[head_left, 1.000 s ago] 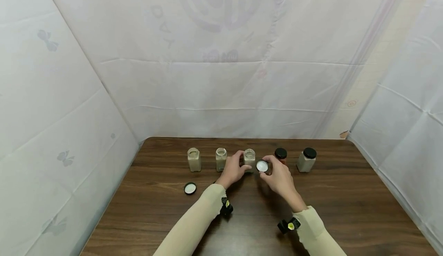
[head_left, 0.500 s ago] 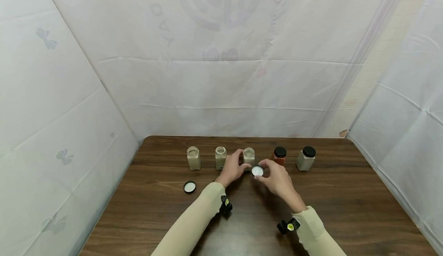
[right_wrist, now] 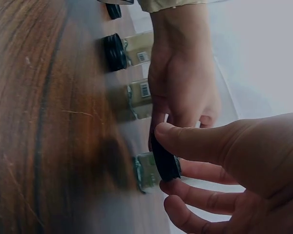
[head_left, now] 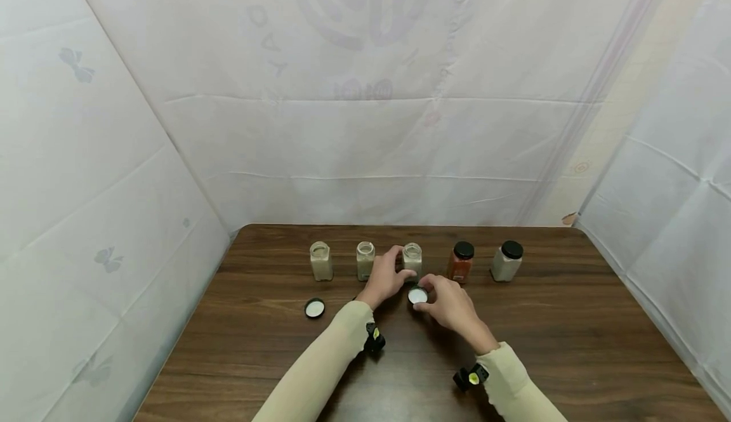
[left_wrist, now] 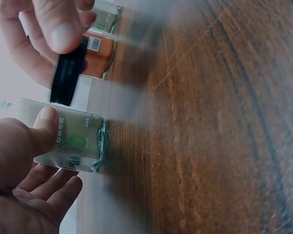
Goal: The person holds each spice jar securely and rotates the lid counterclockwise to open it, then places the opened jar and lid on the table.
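Note:
My left hand point(head_left: 385, 277) holds an open glass jar point(head_left: 412, 259) of pale powder that stands upright on the wooden table. In the left wrist view its thumb presses the labelled side, and the other fingers reach round the far side. With thumb and fingers, my right hand point(head_left: 451, 304) pinches a black jar lid point(head_left: 417, 296) by its edge. The lid's white inside faces up toward the head camera. It is held in front of the jar, close over the table. In the right wrist view the lid point(right_wrist: 165, 158) overlaps the jar's lower part.
Two more open jars, one at far left point(head_left: 322, 263) and one beside my left hand point(head_left: 365, 263), stand in the row. At right are a capped red-orange jar point(head_left: 460, 264) and a capped pale jar point(head_left: 506, 263). A loose lid point(head_left: 315, 308) lies at left. White sheets point(head_left: 342, 155) surround the table.
My right hand has brought the lid left and toward me, from beside the jar to in front of it, uncovering the red-orange jar. My left hand has stayed at its jar.

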### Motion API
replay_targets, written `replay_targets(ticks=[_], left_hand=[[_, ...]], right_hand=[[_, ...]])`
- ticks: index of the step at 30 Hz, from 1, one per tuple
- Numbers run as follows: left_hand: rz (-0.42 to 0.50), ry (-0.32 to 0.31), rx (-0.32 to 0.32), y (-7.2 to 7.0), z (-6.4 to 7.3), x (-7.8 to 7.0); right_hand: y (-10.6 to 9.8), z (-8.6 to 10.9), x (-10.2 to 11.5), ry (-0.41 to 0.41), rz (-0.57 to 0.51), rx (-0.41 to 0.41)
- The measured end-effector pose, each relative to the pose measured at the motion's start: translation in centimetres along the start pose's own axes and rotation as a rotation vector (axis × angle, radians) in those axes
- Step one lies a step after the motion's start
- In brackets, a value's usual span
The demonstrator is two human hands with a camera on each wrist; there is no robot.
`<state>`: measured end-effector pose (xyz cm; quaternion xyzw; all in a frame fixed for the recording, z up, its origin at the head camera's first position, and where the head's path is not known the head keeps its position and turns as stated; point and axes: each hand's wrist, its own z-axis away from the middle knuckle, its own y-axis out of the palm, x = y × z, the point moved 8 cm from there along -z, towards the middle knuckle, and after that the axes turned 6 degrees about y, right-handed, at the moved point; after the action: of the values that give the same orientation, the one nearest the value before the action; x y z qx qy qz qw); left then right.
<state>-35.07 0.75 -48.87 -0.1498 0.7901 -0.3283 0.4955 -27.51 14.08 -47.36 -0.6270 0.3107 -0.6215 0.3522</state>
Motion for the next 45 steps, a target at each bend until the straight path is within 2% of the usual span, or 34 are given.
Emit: replay_targets(ticks=[8, 15, 21, 28, 45], left_hand=[[0.011, -0.021, 0.017, 0.1, 0.1, -0.1], [0.016, -0.013, 0.008, 0.0, 0.2, -0.3], [0.024, -0.016, 0.008, -0.1, 0.1, -0.3], [0.024, -0.036, 0.017, -0.1, 0.2, -0.2], [0.043, -0.018, 0.020, -0.1, 0.3, -0.3]], right_hand=[[1.2, -0.1, -0.1, -0.007, 0.022, 0.025], [2.2, -0.3, -0.1, -0.030, 0.047, 0.032], [3.0, -0.3, -0.4, -0.019, 0.047, 0.063], [3.0, -0.3, -0.3, -0.029, 0.038, 0.051], [3.0, 0.1, -0.4, -0.014, 0.004, 0.059]])
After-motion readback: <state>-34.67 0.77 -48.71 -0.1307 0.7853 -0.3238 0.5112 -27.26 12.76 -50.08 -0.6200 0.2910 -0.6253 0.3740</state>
